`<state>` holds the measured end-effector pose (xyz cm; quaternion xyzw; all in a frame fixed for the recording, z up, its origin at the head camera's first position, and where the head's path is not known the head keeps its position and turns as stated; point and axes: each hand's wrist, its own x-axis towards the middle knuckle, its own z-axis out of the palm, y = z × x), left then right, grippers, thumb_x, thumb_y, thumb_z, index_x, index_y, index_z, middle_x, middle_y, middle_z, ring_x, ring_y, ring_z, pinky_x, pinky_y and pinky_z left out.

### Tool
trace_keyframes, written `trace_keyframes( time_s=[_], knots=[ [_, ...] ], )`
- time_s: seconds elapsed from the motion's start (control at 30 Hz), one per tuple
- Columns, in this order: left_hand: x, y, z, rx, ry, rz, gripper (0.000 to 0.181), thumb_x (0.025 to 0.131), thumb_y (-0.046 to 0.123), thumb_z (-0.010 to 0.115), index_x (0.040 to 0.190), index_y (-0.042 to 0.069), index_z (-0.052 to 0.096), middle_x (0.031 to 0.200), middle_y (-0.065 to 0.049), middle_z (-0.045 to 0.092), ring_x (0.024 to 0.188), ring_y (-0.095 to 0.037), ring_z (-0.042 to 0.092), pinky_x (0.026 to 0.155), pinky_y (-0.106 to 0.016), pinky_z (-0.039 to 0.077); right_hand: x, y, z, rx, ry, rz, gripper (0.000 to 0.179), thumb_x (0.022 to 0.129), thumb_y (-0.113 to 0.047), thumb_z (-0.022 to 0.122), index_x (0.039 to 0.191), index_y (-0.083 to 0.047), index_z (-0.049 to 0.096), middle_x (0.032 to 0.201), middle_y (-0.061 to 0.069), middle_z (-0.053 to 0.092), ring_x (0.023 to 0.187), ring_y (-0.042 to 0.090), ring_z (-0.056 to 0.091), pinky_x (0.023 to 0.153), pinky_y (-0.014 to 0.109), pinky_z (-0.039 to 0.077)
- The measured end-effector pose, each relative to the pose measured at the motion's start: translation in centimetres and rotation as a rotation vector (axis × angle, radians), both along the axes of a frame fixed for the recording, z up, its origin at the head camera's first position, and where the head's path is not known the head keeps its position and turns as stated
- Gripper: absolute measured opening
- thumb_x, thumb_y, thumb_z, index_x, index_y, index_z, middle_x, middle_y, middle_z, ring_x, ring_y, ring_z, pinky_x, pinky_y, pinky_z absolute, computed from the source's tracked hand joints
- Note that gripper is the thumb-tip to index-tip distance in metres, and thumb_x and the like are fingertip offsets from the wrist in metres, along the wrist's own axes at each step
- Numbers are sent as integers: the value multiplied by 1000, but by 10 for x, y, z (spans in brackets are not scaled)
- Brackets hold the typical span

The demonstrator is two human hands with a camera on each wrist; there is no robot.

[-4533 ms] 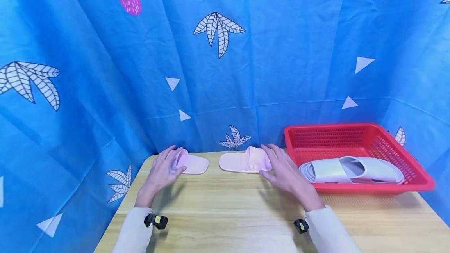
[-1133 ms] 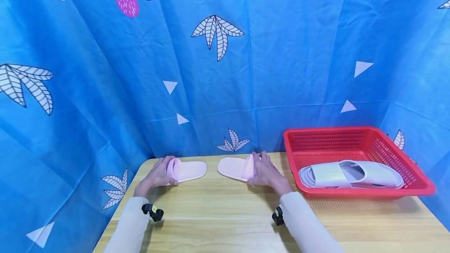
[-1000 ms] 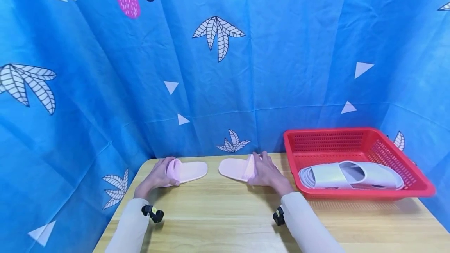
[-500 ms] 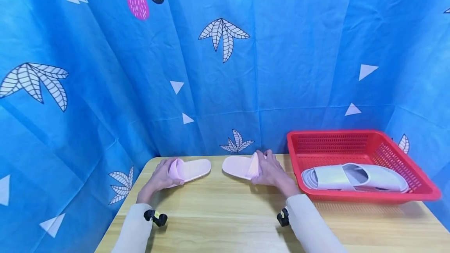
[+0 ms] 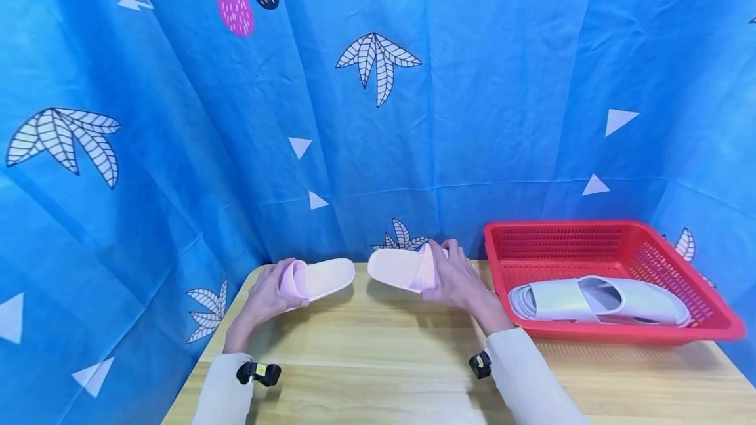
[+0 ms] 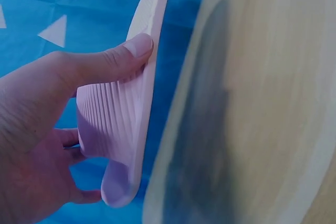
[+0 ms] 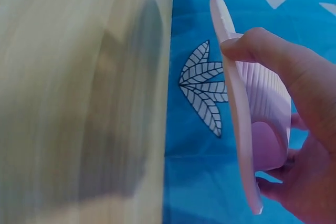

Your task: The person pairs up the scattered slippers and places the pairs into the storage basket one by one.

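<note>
Two pale pink slippers with ribbed straps hang just above the table, heel ends facing each other. My left hand [image 5: 266, 295] grips the left slipper [image 5: 327, 276] across its strap; in the left wrist view the thumb presses the sole's edge of that slipper [image 6: 113, 114] and the other fingers reach round the far side. My right hand [image 5: 457, 281] holds the right slipper [image 5: 396, 268] the same way. The right wrist view shows its thumb on the edge of the sole [image 7: 239, 114], with fingers behind the strap. Shadows fall on the wood below both.
On the right of the wooden table [image 5: 366, 359] stands a red plastic basket [image 5: 614, 334]. White slippers [image 5: 602, 300] lie inside it. A blue patterned curtain [image 5: 378, 149] hangs behind the table and along both sides.
Both hands first hovered by the slippers, then took hold of them on the table. In the last half second both slippers have risen off the surface. The basket has stayed put.
</note>
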<state>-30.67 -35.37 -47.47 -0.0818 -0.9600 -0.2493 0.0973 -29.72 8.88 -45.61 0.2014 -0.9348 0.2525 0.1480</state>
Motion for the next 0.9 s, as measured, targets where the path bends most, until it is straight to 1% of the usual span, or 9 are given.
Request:
trace_keyframes(
  time_s=[0.17,0.27,0.43,0.53,0.7,0.77,0.9],
  knots=[
    [8,6,8,-9,63,-1,106,66,35,98,154,16,42,145,-23,43,128,-44,40,100,-70,33,4,5,11,24,39,11,109,66,-34,93,155,-6,36,136,20,46,117,32,47,88,50,51],
    [12,10,12,-15,98,-5,105,66,35,98,153,15,43,144,-23,44,127,-45,41,98,-72,32,7,9,18,39,81,20,110,66,-34,94,155,-4,36,136,22,47,119,34,47,91,52,50],
    [19,15,18,-17,113,6,105,66,35,97,153,18,42,145,-21,42,129,-45,39,98,-73,29,12,17,27,54,167,36,110,65,-34,94,153,-2,38,133,25,48,116,36,49,92,54,49],
    [23,17,23,-18,124,11,104,67,34,97,154,19,42,146,-20,42,130,-44,38,101,-75,26,16,22,32,68,205,40,110,63,-36,95,152,-2,39,132,24,49,115,36,49,92,54,48],
    [31,21,33,-23,145,17,103,68,32,97,154,19,43,147,-20,42,132,-45,38,104,-77,21,23,28,39,113,211,20,113,63,-40,94,154,-5,37,133,22,50,119,38,48,103,59,40],
    [33,23,34,-23,156,19,104,67,32,98,154,20,43,147,-20,42,132,-45,38,104,-77,21,27,30,41,123,203,13,114,63,-41,94,155,-6,36,134,21,49,122,38,47,107,62,35],
    [38,28,37,-20,193,13,106,65,32,99,154,20,43,145,-19,43,130,-46,39,102,-77,22,36,34,45,116,206,5,115,63,-40,96,156,-7,36,137,21,48,126,39,45,112,66,28]
  ],
)
